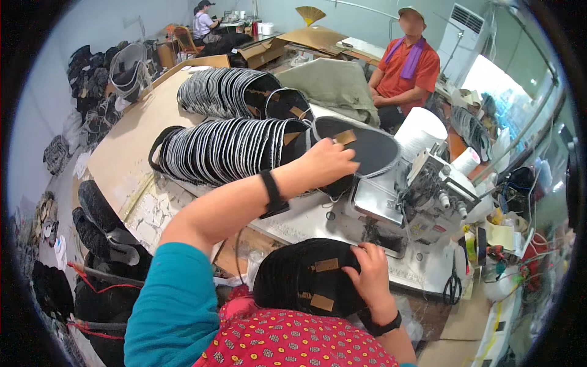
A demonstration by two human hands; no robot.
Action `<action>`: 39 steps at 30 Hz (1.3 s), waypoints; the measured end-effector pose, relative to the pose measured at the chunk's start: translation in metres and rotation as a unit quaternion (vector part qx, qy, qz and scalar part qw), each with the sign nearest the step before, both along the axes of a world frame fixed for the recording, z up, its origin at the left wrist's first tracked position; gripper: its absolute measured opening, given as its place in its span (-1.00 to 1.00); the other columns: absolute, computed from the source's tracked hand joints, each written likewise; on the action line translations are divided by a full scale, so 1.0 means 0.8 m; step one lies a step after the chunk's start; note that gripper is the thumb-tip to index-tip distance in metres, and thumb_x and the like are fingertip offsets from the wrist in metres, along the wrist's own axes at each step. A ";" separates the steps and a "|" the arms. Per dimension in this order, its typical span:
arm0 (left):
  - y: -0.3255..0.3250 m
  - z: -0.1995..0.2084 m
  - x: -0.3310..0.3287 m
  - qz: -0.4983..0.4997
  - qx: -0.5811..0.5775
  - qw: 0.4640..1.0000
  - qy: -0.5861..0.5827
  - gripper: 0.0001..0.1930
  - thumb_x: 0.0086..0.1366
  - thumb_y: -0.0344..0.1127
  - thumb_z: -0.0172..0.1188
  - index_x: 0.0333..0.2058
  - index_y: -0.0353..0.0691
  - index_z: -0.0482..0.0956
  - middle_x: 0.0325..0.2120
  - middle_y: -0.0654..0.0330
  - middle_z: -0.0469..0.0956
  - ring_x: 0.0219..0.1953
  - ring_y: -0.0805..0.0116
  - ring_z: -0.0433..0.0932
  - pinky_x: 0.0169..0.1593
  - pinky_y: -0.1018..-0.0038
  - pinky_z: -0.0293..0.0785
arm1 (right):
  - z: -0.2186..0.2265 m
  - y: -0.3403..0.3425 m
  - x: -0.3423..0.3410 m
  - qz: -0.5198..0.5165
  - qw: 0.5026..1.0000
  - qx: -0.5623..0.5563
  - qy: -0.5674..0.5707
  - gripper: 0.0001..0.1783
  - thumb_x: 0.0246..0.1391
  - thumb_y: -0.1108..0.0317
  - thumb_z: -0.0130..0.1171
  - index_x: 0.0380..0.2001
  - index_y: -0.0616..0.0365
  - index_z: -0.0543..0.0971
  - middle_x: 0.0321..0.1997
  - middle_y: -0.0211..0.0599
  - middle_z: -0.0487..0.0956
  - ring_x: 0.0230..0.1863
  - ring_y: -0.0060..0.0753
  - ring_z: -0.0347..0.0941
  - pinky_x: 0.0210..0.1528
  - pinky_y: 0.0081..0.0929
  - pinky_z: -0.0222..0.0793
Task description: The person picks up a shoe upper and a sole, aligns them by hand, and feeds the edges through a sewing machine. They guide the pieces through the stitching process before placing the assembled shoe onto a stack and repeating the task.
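Observation:
My left hand (pixel 330 162) reaches across the table, its fingers bent at a dark oval fabric piece (pixel 373 148) with a pale stitched edge and a tan tag. That piece leans at the right end of a long row of similar black pieces (pixel 214 150) with pale edges. Behind it runs a second row (pixel 223 92). In my lap rests a thick stack of black fabric pieces (pixel 281 275), with two tan tags on its face. My right hand (pixel 371 275) grips the stack's right side, thumb on the face. Part of the left fingers' contact is hidden.
A sewing machine (pixel 428 202) stands right of the rows, beside a large white thread cone (pixel 422 131). Black scissors (pixel 452 286) lie by the table's right edge. A person in an orange shirt (pixel 413 70) sits across the table; another person (pixel 205 27) works far back.

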State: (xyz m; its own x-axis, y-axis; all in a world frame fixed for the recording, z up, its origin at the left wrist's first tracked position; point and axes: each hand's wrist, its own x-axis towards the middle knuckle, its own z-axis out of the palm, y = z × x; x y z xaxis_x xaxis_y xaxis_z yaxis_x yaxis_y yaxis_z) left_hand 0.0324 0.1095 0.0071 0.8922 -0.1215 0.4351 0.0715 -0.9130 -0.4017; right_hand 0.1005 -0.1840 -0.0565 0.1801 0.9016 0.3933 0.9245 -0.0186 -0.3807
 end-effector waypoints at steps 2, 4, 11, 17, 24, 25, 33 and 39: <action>-0.007 -0.013 -0.038 -0.003 0.015 1.000 0.003 -0.78 0.17 -0.27 0.13 -0.17 0.03 0.53 -0.50 0.35 0.47 -0.39 0.37 0.55 -0.37 0.43 0.35 | -0.004 -0.003 -0.007 -0.004 1.000 0.008 0.004 -0.41 -0.35 0.47 0.48 -0.12 0.21 0.54 -0.09 -0.08 0.46 -0.06 0.04 0.39 -0.01 -0.13 0.33; -0.016 -0.023 -0.060 0.051 0.005 0.997 0.062 -0.77 0.14 -0.27 0.15 -0.19 0.02 0.53 -0.51 0.38 0.42 -0.43 0.41 0.50 -0.41 0.48 0.28 | -0.006 -0.003 -0.006 -0.021 0.999 0.030 0.036 -0.40 -0.37 0.49 0.49 -0.12 0.22 0.53 -0.08 -0.07 0.45 -0.04 0.05 0.39 0.00 -0.12 0.33; -0.037 -0.003 -0.069 0.040 0.148 0.988 -0.025 -0.97 0.02 -0.28 0.21 -0.52 -0.02 0.56 -0.54 0.39 0.47 -0.49 0.47 0.56 -0.46 0.51 0.35 | -0.008 -0.011 -0.003 -0.044 0.999 -0.020 0.014 -0.62 -0.32 0.51 0.42 -0.33 0.15 0.53 -0.21 -0.22 0.46 -0.13 -0.08 0.37 0.03 -0.17 0.24; -0.016 -0.035 -0.121 0.084 0.080 0.974 0.196 -0.50 0.13 -0.18 0.23 0.09 -0.02 0.47 -0.38 0.24 0.50 -0.41 0.33 0.56 -0.41 0.42 0.42 | 0.035 -0.040 0.020 0.053 0.998 -0.005 0.017 -0.76 -0.18 0.53 0.27 -0.34 0.13 0.52 -0.13 -0.23 0.55 -0.02 -0.09 0.44 0.04 -0.18 0.30; -0.007 -0.026 -0.108 0.250 -0.011 0.938 0.242 -0.67 0.20 -0.27 0.14 -0.03 -0.03 0.55 -0.35 0.21 0.60 -0.31 0.30 0.62 -0.31 0.38 0.46 | 0.130 -0.095 0.075 -0.107 0.914 0.130 0.369 -0.76 0.07 0.64 0.22 -0.25 0.16 0.41 -0.41 -0.49 0.46 -0.32 -0.71 0.42 -0.26 -0.67 0.36; -0.007 -0.033 -0.098 0.270 0.016 0.935 0.230 -0.71 0.18 -0.25 0.16 -0.09 -0.07 0.57 -0.35 0.22 0.59 -0.26 0.31 0.59 -0.25 0.36 0.43 | 0.126 -0.088 0.083 -0.089 0.909 0.154 0.376 -0.75 0.10 0.63 0.20 -0.23 0.15 0.39 -0.40 -0.51 0.46 -0.30 -0.74 0.43 -0.24 -0.70 0.35; -0.068 -0.033 -0.045 0.135 -0.407 0.903 -0.007 -0.78 0.21 -0.23 0.23 -0.50 -0.25 0.59 -0.49 0.01 0.58 -0.45 0.03 0.55 -0.37 0.26 0.43 | 0.062 -0.004 0.089 -0.079 0.706 0.074 0.699 -0.72 0.24 0.49 0.07 -0.02 0.34 0.57 -0.19 -0.26 0.65 -0.21 -0.59 0.55 -0.11 -0.62 0.46; -0.067 -0.019 0.018 -0.156 -0.927 0.316 -0.130 -0.63 0.53 -0.11 -0.13 0.02 -0.24 0.49 -0.13 0.27 0.56 -0.20 0.53 0.49 -0.15 0.61 0.36 | 0.017 0.048 0.087 -0.185 0.863 0.253 0.397 -0.80 0.24 0.43 0.13 -0.16 0.30 0.64 -0.28 -0.31 0.68 -0.32 -0.50 0.59 -0.24 -0.54 0.44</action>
State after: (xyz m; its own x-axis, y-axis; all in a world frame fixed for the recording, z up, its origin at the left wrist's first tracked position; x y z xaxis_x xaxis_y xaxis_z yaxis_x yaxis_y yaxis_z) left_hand 0.0472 0.0561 -0.0082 0.8674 0.4927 0.0694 -0.3269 0.4593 0.8259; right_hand 0.1703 -0.1453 -0.0431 0.8130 0.4726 0.3402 0.3353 0.0978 -0.9370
